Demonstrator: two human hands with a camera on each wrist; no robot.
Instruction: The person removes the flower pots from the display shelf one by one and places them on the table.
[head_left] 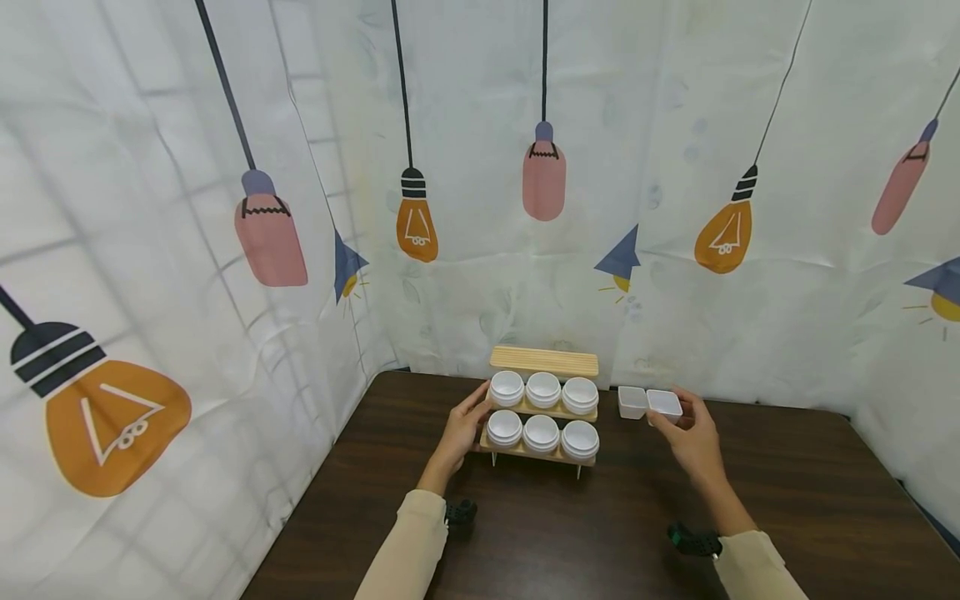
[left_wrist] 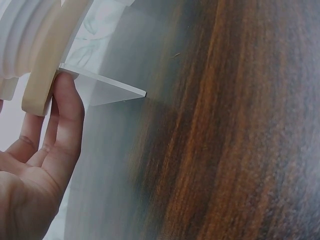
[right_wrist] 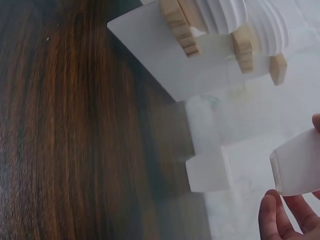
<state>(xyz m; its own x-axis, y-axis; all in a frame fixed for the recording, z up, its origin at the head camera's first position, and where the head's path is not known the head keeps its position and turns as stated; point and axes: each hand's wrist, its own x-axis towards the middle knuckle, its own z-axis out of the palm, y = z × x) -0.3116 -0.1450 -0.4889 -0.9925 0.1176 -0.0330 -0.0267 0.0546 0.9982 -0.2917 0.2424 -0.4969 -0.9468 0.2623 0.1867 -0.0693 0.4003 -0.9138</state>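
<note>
A tiered wooden stand [head_left: 543, 360] with clear side panels stands near the back of the table. Its lower two shelves each carry three round white ribbed bowls [head_left: 541, 432]; the top shelf is bare. My left hand [head_left: 459, 427] grips the stand's left end. In the left wrist view, its fingers [left_wrist: 69, 107] bend around the end of a wooden shelf [left_wrist: 40, 85], beside the clear panel. To the right of the stand, my right hand [head_left: 693, 433] pinches a small white square dish [head_left: 664, 404] between thumb and fingers. A second white square dish [head_left: 632, 402] sits just left of it.
The dark wooden table [head_left: 555, 533] runs up to a white curtain [head_left: 472, 308] printed with hanging lamps, close behind the stand. The curtain also borders the table's left and right sides.
</note>
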